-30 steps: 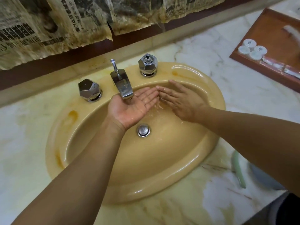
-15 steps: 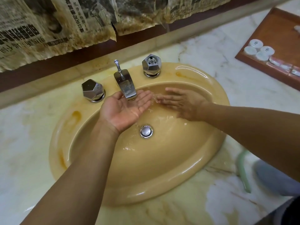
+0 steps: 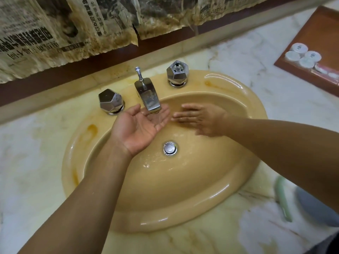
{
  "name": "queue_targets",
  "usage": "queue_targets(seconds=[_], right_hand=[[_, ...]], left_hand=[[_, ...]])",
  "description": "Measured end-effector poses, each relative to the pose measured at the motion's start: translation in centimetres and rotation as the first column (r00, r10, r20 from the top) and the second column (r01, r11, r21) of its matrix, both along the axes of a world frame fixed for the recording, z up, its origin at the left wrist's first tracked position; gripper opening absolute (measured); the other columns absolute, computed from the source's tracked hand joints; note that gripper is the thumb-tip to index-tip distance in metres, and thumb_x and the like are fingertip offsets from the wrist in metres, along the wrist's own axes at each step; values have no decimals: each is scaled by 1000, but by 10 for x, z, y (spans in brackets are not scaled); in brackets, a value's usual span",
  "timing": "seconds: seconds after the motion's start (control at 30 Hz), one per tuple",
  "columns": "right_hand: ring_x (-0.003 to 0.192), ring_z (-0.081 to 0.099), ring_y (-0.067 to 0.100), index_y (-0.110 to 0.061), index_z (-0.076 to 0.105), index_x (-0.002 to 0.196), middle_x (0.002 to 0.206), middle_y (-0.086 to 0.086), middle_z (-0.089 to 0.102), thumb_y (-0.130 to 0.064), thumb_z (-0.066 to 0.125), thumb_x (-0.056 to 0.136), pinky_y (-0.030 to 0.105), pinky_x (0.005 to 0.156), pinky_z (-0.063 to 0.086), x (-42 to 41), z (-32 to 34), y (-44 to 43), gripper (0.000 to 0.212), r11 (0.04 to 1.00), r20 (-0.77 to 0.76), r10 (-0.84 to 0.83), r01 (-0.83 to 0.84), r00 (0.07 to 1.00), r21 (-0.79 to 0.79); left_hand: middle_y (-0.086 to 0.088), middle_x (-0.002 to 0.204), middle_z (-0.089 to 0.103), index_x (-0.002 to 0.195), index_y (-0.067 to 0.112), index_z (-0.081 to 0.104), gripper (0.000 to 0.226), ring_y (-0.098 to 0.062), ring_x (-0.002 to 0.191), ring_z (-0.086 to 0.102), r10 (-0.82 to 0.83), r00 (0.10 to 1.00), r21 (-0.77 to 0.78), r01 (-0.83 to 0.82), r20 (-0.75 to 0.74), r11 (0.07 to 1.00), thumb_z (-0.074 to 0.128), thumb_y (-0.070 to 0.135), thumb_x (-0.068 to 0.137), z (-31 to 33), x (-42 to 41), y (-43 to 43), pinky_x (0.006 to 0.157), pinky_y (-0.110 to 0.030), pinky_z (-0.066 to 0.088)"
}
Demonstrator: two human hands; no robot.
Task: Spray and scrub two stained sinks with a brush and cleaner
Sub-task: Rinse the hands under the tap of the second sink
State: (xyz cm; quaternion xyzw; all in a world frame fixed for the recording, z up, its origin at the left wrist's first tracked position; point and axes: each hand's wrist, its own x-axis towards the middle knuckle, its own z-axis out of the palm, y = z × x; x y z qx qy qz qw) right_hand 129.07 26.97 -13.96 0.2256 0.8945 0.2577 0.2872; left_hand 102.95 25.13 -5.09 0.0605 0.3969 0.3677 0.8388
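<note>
Set in marble desk (image 3: 36,162): yellow sink (image 3: 183,222), fixed, hard glaze, wet, slick. Left hand (image 3: 139,127) cupped palm-up under spout (image 3: 148,97); right hand (image 3: 205,120) flat, fingers straight; both hold nothing. Green handle (image 3: 283,200) on desk right of sink, probably brush: light, stiff; grip mid-handle.

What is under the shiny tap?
The left hand, palm up, catching water. Lower down are the wet yellow sink and its drain. The hand covers part of the sink.
</note>
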Motion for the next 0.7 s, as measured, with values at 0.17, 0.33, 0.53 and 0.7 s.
queue_targets(seconds=[0.17,0.33,0.53,0.7], right_hand=[[150,-31,15,-16,-20,158,165,0,-30,-52,0,105,51,121,-22,14,-12,-43,68,925,39,-308,309,951,-223],[150,-31,17,-15,-13,162,164,2,-30,-58,-7,95,48,120,-23,13,-6,-38,79,924,-64,-330,309,942,-226],[151,-16,18,-19,4,152,160,-1,-6,-51,25,105,55,120,-23,-56,24,8,61,999,-259,-46,43,965,-18],[153,-23,15,-18,-9,160,165,-2,-21,-51,-2,104,53,124,-15,-8,-5,-6,65,984,-53,-132,125,990,-128]], left_hand=[[-34,141,55,145,-9,45,58,-42,139,49,-43,998,-107,37,-53,994,28,33,109,-12,7,-21,123,-50,29],[-31,139,58,144,-4,42,54,-43,135,53,89,991,-41,-85,98,996,29,36,109,1,9,-17,122,-51,30],[-25,144,57,160,15,30,54,-38,130,60,137,985,18,-140,104,990,32,26,107,3,-1,-22,122,-52,31],[-29,138,60,143,-7,47,52,-41,131,58,-173,984,-16,173,-48,985,30,28,109,6,-7,-17,119,-48,39]])
